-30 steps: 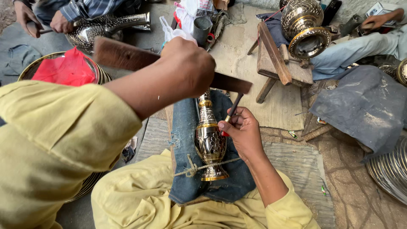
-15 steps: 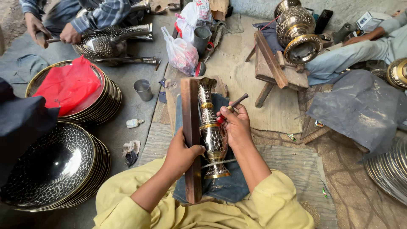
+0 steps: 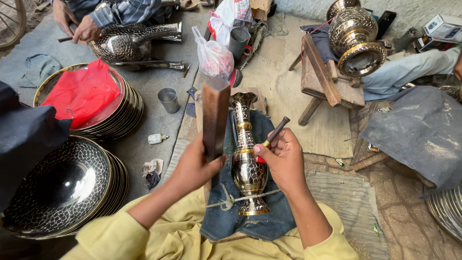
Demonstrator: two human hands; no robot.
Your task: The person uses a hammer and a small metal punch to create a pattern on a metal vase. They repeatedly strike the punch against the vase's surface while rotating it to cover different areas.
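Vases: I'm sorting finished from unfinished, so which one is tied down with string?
The slim vase between the hands, on blue cloth; the others lie untied.

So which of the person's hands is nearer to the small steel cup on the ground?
Left. The left hand, gripping a wooden bar, sits on the same side as the steel cup. The right hand, holding a punch, is across the brass vase, farther away.

Engraved brass vase (image 3: 247, 159), dark and gold, lying lengthwise, roped onto blue cloth (image 3: 250, 221). Flat wooden beater (image 3: 214, 120) upright just left of vase. Slim chisel (image 3: 272, 137) angled against vase's body.
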